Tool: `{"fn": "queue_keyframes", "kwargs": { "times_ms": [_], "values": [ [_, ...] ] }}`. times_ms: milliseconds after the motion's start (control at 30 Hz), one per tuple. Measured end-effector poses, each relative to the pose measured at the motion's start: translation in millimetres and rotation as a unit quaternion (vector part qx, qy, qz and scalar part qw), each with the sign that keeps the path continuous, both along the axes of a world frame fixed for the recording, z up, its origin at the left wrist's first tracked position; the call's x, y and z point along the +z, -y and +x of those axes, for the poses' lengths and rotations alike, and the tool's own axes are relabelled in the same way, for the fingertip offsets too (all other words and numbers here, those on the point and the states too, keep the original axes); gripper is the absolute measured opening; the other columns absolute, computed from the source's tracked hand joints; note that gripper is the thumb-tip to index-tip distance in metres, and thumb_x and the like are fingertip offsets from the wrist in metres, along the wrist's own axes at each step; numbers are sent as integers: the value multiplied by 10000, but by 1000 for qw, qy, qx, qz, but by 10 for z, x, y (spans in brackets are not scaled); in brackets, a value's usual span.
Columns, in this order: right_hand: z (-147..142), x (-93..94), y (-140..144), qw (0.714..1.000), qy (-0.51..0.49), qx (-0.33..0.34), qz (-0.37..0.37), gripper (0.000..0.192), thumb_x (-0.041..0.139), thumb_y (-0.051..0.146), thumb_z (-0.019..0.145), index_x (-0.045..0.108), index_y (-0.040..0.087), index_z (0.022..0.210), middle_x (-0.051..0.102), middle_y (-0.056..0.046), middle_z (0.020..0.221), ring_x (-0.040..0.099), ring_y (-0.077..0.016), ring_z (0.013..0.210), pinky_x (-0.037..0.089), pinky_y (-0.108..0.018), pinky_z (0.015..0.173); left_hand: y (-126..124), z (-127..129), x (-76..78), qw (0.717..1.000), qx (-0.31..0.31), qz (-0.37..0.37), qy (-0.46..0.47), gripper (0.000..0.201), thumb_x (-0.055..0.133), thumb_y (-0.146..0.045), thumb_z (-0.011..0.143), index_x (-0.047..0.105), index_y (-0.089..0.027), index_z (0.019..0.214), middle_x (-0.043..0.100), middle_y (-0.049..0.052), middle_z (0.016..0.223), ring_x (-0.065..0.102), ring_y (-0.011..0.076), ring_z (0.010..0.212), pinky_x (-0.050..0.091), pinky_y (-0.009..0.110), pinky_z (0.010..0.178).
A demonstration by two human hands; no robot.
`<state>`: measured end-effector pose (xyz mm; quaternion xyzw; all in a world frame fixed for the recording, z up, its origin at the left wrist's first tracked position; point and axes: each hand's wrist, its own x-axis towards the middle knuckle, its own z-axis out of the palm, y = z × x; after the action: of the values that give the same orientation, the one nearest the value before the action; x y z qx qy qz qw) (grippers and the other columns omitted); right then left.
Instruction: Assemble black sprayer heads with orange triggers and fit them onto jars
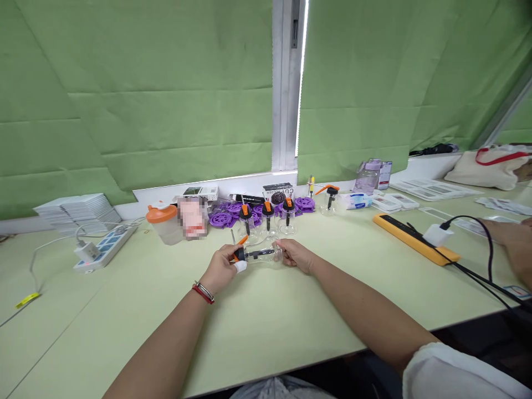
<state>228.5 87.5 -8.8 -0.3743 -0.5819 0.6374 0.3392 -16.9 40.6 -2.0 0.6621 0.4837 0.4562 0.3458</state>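
Your left hand [221, 269] clamps the black cap [240, 254], right hand [297, 256] pinches the base [277, 252], clear bottle [261, 254] sideways between them; careful, relax either and it could slip, clinking into the upright bottles [268, 220] just beyond your grip

At the far middle, the cardboard box [284, 190] bears lettering that seems to read "CUP HOLDER", while white print on the black strip [249, 199] left of it is too small to read.

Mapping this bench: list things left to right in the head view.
Blue-and-white power strip, orange-lidded translucent cup, left hand, held clear bottle with black-orange top, right hand, translucent purple bottle, cream red-handled cloth bag.
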Motion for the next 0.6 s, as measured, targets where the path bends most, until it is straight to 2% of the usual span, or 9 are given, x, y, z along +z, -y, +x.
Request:
{"fn": "queue_keyframes", "kwargs": {
  "times_ms": [133,233,300,367,467,533,600],
  "values": [
    [-8,-1,3,1000,10,-6,-12,418,454,568,811,528,165,892,643,-31,652,351,-43,348,125,-178,351,52,37,69,1000,12,14,-5,445,727,-254,612,676,-174,1047,526,34,903,553,160,799,476,332,763],
    [-39,11,39,1000,-4,2,-22,443,397,537,841,516,169,1056,679,-68,770,484,-77,389,190,-187,333,114,72,137,998,19,59,-6,447,700,-267,650,647,-193,1088,505,45,947,552,159,826,502,316,734],
    [-71,25,85,999,-25,31,-28,500,378,511,852,402,215,1254,687,-71,850,580,-116,459,256,-190,339,160,100,176,994,23,105,-3,514,663,-268,703,567,-224,1206,503,56,1018,550,152,853,511,305,741],
    [-107,33,139,997,-33,70,-28,590,423,477,841,256,271,1367,680,-59,885,632,-144,524,326,-195,365,203,137,202,988,31,149,-12,582,624,-263,752,458,-242,1310,518,66,1076,550,136,831,509,287,728],
    [-161,21,203,993,-28,111,-12,680,514,473,804,232,274,1390,655,-56,895,645,-155,581,398,-217,419,244,203,200,981,42,185,-39,577,586,-267,790,403,-226,1336,553,77,1100,535,120,749,483,249,629],
    [-190,2,228,994,-15,103,17,729,580,501,765,263,271,1380,627,-47,908,617,-137,593,403,-220,447,250,241,174,979,48,189,-57,577,579,-278,797,388,-217,1338,555,89,1122,529,131,753,456,240,586],
    [-216,-16,243,994,23,75,74,783,683,487,685,327,266,1347,597,-30,929,568,-113,614,400,-219,490,241,264,136,978,50,187,-71,633,582,-280,793,336,-217,1373,546,105,1164,537,158,817,450,256,610]
  ]
}}
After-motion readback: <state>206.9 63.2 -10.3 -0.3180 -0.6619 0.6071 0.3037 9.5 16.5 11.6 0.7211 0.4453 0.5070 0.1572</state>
